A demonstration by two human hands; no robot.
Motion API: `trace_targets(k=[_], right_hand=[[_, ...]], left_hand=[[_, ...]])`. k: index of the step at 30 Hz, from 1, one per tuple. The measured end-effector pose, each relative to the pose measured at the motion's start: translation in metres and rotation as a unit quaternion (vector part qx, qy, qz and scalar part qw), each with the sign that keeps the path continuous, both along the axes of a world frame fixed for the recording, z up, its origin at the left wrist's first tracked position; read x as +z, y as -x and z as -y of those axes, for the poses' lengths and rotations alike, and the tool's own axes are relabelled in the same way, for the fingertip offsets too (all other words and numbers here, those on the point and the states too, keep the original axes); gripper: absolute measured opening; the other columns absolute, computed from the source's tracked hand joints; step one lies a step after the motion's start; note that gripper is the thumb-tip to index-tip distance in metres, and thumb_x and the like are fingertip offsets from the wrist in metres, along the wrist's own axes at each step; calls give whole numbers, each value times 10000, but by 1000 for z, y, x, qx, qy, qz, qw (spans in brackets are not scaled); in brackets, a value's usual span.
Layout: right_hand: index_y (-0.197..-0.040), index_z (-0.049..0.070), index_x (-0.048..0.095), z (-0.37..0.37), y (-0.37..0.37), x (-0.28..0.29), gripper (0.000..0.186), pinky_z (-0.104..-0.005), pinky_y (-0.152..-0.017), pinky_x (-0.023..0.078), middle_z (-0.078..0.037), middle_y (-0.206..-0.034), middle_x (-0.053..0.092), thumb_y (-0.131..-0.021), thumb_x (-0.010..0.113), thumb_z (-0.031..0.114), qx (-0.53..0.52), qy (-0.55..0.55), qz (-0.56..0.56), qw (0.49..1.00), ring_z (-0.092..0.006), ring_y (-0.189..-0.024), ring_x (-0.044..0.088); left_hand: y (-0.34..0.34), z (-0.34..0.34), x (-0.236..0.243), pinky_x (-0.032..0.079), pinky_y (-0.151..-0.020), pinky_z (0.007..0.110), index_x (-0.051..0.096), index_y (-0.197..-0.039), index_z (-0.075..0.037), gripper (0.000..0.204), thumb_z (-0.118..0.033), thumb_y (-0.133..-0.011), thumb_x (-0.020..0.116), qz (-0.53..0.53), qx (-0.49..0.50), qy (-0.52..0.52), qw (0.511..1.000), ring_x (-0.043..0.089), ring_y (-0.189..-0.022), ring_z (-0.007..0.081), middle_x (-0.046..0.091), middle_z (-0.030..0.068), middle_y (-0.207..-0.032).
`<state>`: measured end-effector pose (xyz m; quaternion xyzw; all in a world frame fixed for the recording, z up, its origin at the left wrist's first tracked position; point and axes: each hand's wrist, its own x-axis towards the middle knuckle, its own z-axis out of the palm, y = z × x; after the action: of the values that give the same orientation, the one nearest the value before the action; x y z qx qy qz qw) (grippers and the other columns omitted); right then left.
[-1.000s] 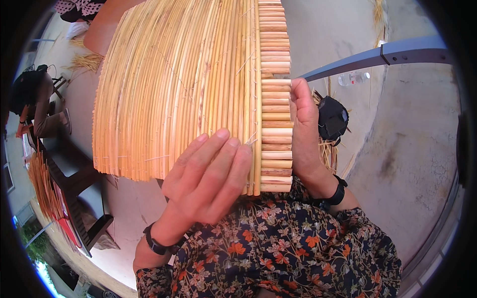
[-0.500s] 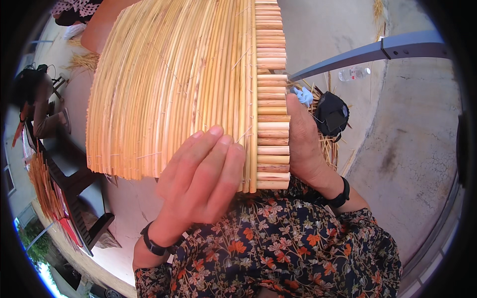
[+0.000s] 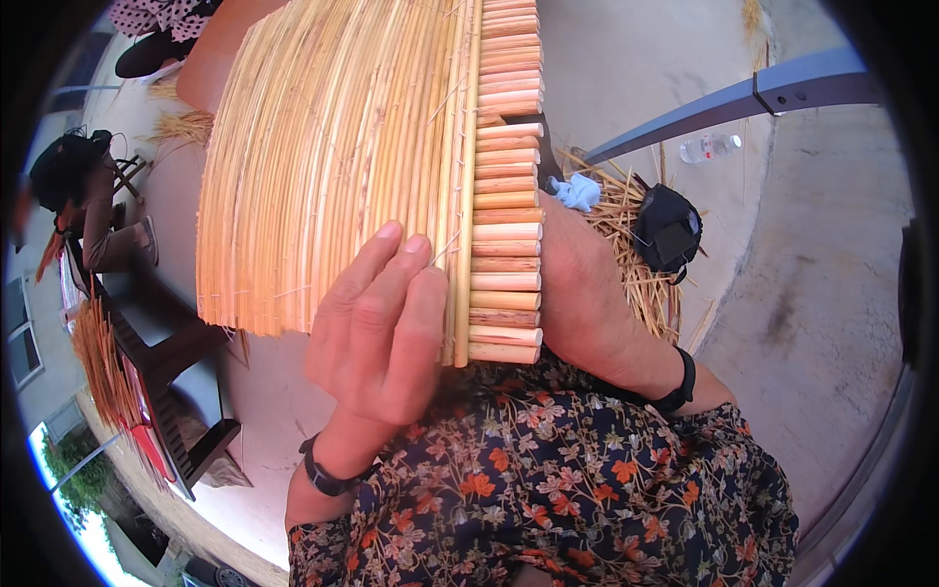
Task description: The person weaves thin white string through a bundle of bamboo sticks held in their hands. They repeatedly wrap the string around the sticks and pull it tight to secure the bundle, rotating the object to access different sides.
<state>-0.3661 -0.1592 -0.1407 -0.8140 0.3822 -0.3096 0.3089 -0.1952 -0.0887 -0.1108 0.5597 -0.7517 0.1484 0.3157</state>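
Observation:
In front of me a broad mat of golden reed stalks lies tilted, its stalks stitched with thin pale thread. Along its right edge runs a border of short cut reed ends, beside a lengthwise binding stalk. My left hand rests on the near right corner, fingers stretched flat over the stalks next to the border; its thumb is out of sight. A pale thread end shows just right of those fingertips. My right hand reaches under the right edge, and the mat hides its fingers.
Right of the mat lie loose reed pieces, a light blue cloth or glove, a black bag and a clear bottle. A grey metal bar crosses there. Another person sits at left beside a dark bench.
The mat has shifted left and slightly up against my body. My right hand has slid farther under the edge, its thumb no longer showing. My left fingers stay on the mat.

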Motion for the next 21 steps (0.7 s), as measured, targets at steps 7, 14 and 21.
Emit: trace_targets(k=[7,14,21], right_hand=[[-963,23,521,-9,-3,1,158,-455,-669,508,-196,-896,596,-844,621,52,37,-72,6,997,-410,-820,612],[-968,21,532,-4,-9,18,148,-420,-656,506,-178,-815,634,-915,647,98,28,-144,73,987,-383,-758,639],[-1001,34,518,24,-21,49,109,-235,-652,503,-69,-823,655,-1016,553,136,140,-318,501,793,-97,-709,607]], left_hand=[[-14,-2,19,596,-761,361,668,-977,26,152,-38,-845,623,-7,-10,2,1000,716,-942,361,713,175,-1001],[-26,-3,40,601,-764,374,665,-996,12,188,-39,-816,662,-11,-12,4,1000,720,-938,369,714,180,-1003],[-54,15,104,575,-865,392,604,-1097,38,335,-66,-814,750,-49,2,33,998,716,-963,347,701,228,-1060]])
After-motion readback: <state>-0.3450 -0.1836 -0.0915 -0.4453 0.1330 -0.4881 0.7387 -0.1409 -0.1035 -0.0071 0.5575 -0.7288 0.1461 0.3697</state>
